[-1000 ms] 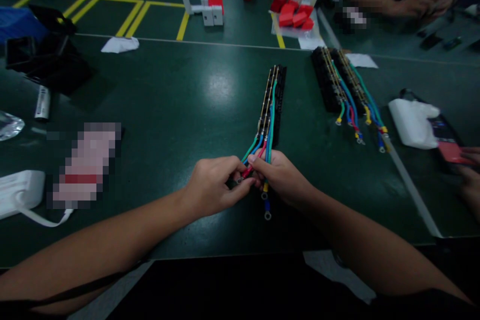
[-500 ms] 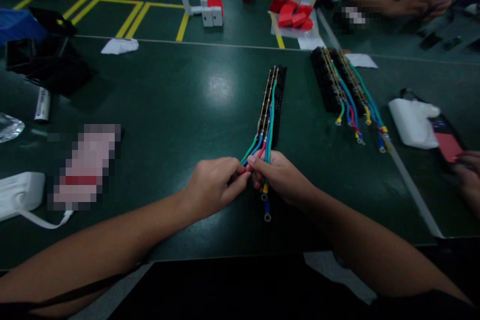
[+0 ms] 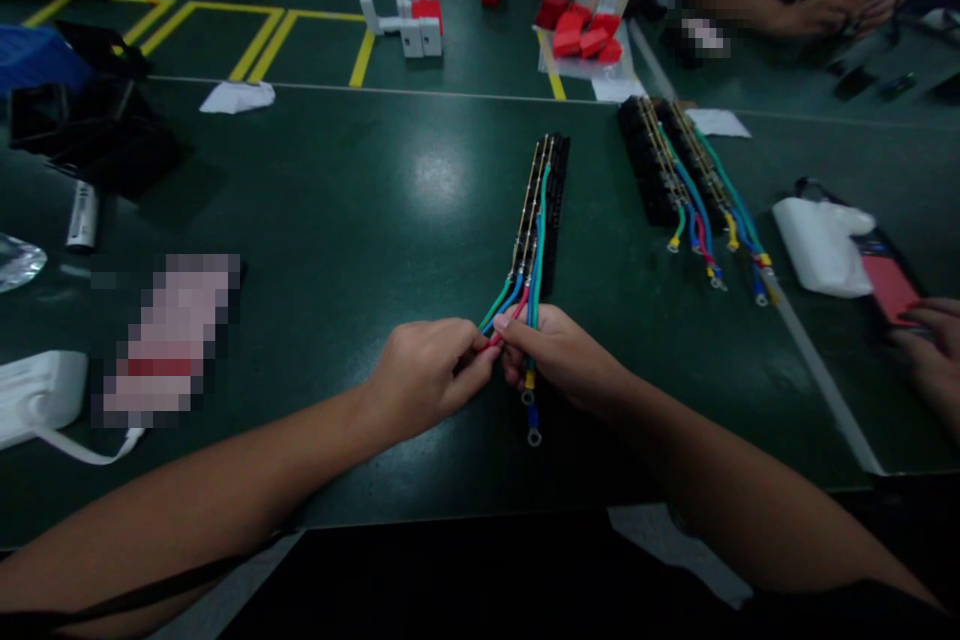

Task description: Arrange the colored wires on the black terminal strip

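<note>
A long black terminal strip (image 3: 555,210) with brass-coloured bars lies on the green table, its near end toward me. Green, blue and red wires (image 3: 514,298) run from it into my hands. My left hand (image 3: 431,370) is closed, pinching the red wire and the wires beside it; their ends are hidden in the fingers. My right hand (image 3: 559,345) is closed round the wires just below the strip, its thumb pressed beside the red one. Below it hang two ring terminals, one with a yellow sleeve (image 3: 529,381) and one with a blue sleeve (image 3: 533,417).
Two similar wired strips (image 3: 675,160) lie to the right, near a white charger (image 3: 821,245) and another person's hand (image 3: 930,340). Red parts (image 3: 577,35) and grey-white parts (image 3: 420,35) stand at the back. A phone (image 3: 172,335) and black bins (image 3: 97,130) are on the left.
The view has shifted slightly. Both hands keep their hold on the wires, with hardly any movement. At the right, the other person's fingers have moved a little over the dark device.
</note>
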Available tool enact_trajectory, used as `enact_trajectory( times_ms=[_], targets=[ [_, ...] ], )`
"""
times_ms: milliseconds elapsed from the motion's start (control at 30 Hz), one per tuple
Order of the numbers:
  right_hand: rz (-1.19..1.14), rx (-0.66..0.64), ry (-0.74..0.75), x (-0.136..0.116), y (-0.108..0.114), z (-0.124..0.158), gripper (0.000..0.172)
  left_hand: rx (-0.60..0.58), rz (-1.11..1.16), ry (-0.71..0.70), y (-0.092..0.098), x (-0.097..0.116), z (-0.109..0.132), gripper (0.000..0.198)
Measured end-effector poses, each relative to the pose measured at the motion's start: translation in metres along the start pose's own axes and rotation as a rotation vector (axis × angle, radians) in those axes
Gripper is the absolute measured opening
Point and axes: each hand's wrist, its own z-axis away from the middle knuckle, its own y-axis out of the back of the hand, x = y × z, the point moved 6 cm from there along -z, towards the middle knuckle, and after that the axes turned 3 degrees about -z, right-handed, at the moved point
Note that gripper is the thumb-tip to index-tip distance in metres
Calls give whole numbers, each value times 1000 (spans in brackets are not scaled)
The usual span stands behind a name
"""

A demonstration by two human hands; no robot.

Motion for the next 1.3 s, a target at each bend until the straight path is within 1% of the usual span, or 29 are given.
enact_trajectory(
  times_ms=[67, 200, 333, 500, 667, 833, 933, 1033, 1167, 1300],
  targets=[
    [-25, 8, -10, 1, 1, 0, 35, 23, 4, -2, 0, 0, 0, 17],
    [-128, 13, -44, 1, 0, 0, 45, 33, 10, 2, 0, -1, 1, 14],
    [-225, 8, -110, 1, -1, 2, 44, 33, 13, 15, 1, -2, 1, 15],
    [-294, -1, -119, 2, -2, 1, 41, -6, 15, 20, 1, -2, -1, 18],
    [-310, 16, -136, 4, -1, 0, 36, -28, 24, 24, 0, -3, -1, 20],
    [-318, 25, -176, 4, -2, 1, 39, 15, 27, 28, 0, -4, 1, 16],
    [-338, 52, -208, 3, -2, 2, 38, 32, 40, 12, 0, -3, 0, 13],
    [-345, 71, -241, 2, -2, 3, 41, 43, 31, -7, 1, -2, 0, 14],
    [-373, 64, -250, 1, -2, 4, 43, 47, 18, -13, 1, -1, 0, 16],
    [-385, 47, -248, 4, -1, 3, 44, 41, 33, 9, 3, -1, -1, 17]
  ],
)
